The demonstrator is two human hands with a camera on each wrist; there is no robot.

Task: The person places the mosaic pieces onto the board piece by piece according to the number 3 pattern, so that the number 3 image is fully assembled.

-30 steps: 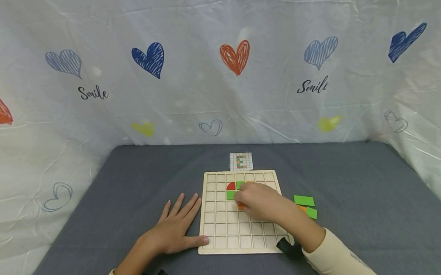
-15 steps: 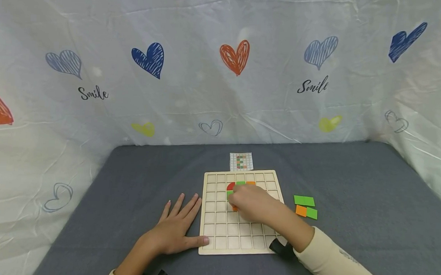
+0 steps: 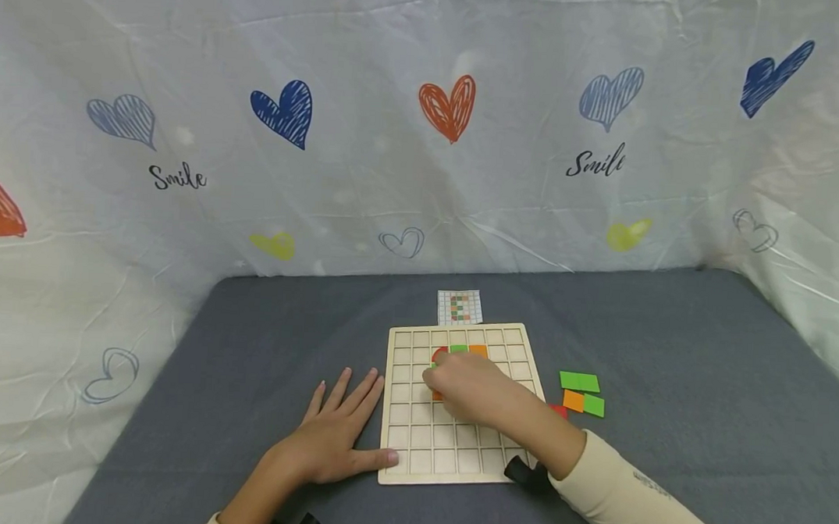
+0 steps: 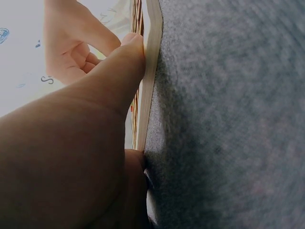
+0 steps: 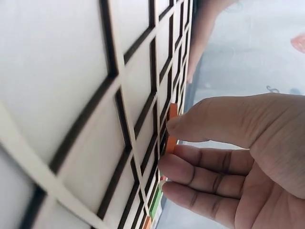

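Note:
A wooden grid board (image 3: 414,459) lies on the cloth-covered table. My right hand (image 3: 473,389) is over its upper left part and pinches an orange tile (image 5: 171,144) between thumb and fingers, tilted against the grid in the right wrist view. Near those fingers a red rounded tile (image 3: 440,352), a green tile (image 3: 459,348) and another orange tile (image 3: 478,350) sit in cells along one row. The hand hides part of the grid. My left hand (image 3: 334,438) rests beside the board with fingers spread, its thumb on the lower left edge.
A small printed pattern card (image 3: 460,307) lies behind the board. On the cloth to the right are a long green tile (image 3: 579,381), an orange tile (image 3: 573,401), a smaller green tile (image 3: 594,406) and a partly covered red tile (image 3: 559,411). A heart-printed curtain (image 3: 367,174) hangs behind.
My right hand has slid left across the board with the orange tile. Its arm has uncovered the orange tile in the upper row and a red tile at right. The left hand stays put.

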